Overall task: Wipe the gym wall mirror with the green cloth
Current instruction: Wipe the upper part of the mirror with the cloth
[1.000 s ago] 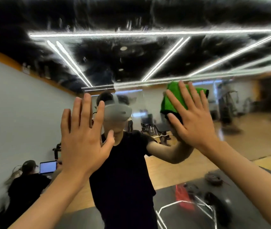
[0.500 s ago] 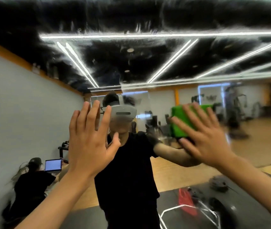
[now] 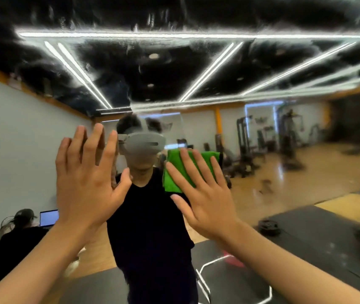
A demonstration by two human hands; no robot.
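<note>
The wall mirror point(image 3: 284, 132) fills the view, streaked and smeared across its upper part. My right hand point(image 3: 203, 194) lies flat with straight, spread fingers and presses the folded green cloth point(image 3: 174, 172) against the glass at head height. The cloth shows above and left of my fingers. My left hand point(image 3: 87, 178) is raised flat beside it, fingers straight and spread, palm toward the mirror; whether it touches the glass I cannot tell. Between my hands the mirror shows my reflection in a black shirt with a grey headset.
The reflection shows a seated person with a laptop point(image 3: 48, 217) at lower left, gym machines point(image 3: 262, 139) at the back right, a weight plate point(image 3: 269, 226) and a white metal frame point(image 3: 207, 279) on black floor mats.
My right hand has slid the green cloth leftward and down across the mirror, from upper right toward the reflected head. My left hand stays raised in much the same spot.
</note>
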